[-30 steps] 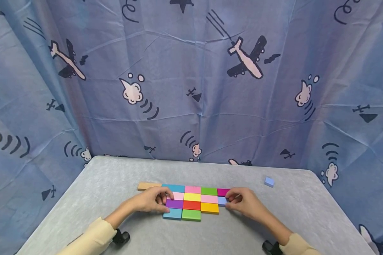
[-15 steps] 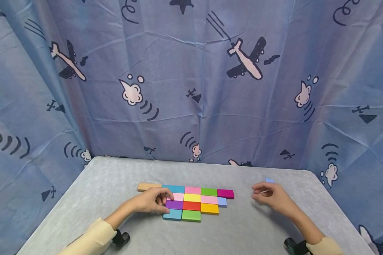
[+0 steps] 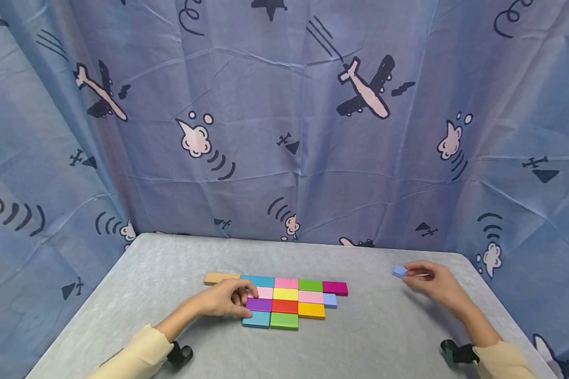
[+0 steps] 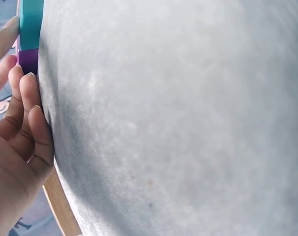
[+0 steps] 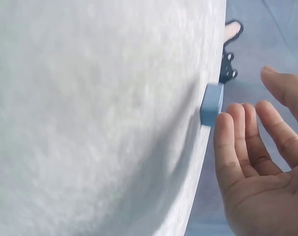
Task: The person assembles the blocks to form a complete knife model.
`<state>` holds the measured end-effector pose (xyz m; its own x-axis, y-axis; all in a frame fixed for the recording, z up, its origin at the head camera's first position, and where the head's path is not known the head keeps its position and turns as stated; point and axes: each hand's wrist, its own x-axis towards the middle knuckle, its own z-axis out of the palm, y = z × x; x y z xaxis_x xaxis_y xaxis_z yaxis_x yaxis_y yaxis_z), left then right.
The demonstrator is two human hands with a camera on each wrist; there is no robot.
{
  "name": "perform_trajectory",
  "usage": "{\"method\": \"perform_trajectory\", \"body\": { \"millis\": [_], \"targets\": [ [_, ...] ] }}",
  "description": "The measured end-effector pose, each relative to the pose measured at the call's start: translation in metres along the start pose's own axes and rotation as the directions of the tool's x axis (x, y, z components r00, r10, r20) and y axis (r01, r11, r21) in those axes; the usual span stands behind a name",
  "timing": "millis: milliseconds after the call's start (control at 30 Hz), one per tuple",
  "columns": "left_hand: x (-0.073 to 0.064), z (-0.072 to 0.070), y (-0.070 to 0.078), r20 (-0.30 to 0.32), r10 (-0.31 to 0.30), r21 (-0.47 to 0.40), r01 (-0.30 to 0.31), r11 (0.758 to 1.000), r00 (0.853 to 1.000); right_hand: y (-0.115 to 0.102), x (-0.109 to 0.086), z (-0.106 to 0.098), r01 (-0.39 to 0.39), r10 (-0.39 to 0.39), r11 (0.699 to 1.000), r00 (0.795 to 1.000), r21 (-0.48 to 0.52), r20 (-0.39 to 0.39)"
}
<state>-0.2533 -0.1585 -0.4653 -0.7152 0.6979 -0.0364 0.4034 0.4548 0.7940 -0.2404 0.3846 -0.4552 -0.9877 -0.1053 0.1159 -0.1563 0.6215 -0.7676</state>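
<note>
My left hand [image 3: 225,298] rests at the left side of a flat patchwork of coloured wooden blocks. Its thumb touches the teal block [image 3: 256,319], and a finger lies over the light pink block [image 3: 264,291]; the purple block [image 3: 258,305] sits between them. Far to the right, my right hand [image 3: 438,284] is beside a small light blue block [image 3: 399,270], fingertips at its right edge. In the right wrist view this block [image 5: 211,104] stands on the table by spread, slightly bent fingers; whether they touch it I cannot tell.
A natural wood block [image 3: 222,278] extends the top row leftward, and a magenta block [image 3: 335,288] ends it on the right. Another small light blue block [image 3: 330,300] sits below. A patterned blue curtain [image 3: 246,200] hangs behind the grey table [image 3: 351,342].
My right hand has left the right end of the patchwork and moved right to the separate light blue block. The left hand has stayed in place.
</note>
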Motion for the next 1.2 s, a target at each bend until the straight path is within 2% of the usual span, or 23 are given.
{"method": "perform_trajectory", "body": {
  "millis": [167, 600, 1067, 1200],
  "targets": [
    [0.001, 0.001, -0.001, 0.006, -0.003, -0.010, 0.003, 1.000, 1.000, 0.005, 0.003, -0.006, 0.046, -0.046, 0.999, 0.999, -0.006, -0.001],
    [0.003, 0.000, -0.001, 0.004, 0.000, -0.009, 0.000, 1.000, 1.000, 0.022, 0.019, -0.007, 0.065, -0.066, 0.996, 0.998, -0.058, -0.002],
    [0.001, -0.001, 0.000, 0.009, -0.007, -0.018, 0.007, 1.000, 1.000, 0.025, 0.034, 0.005, 0.156, -0.156, 0.986, 0.988, -0.058, 0.014],
    [0.001, 0.001, 0.000, 0.005, -0.008, -0.011, 0.008, 1.000, 1.000, 0.024, 0.035, 0.007, 0.137, -0.138, 0.988, 0.990, -0.074, -0.002]
  ]
}}
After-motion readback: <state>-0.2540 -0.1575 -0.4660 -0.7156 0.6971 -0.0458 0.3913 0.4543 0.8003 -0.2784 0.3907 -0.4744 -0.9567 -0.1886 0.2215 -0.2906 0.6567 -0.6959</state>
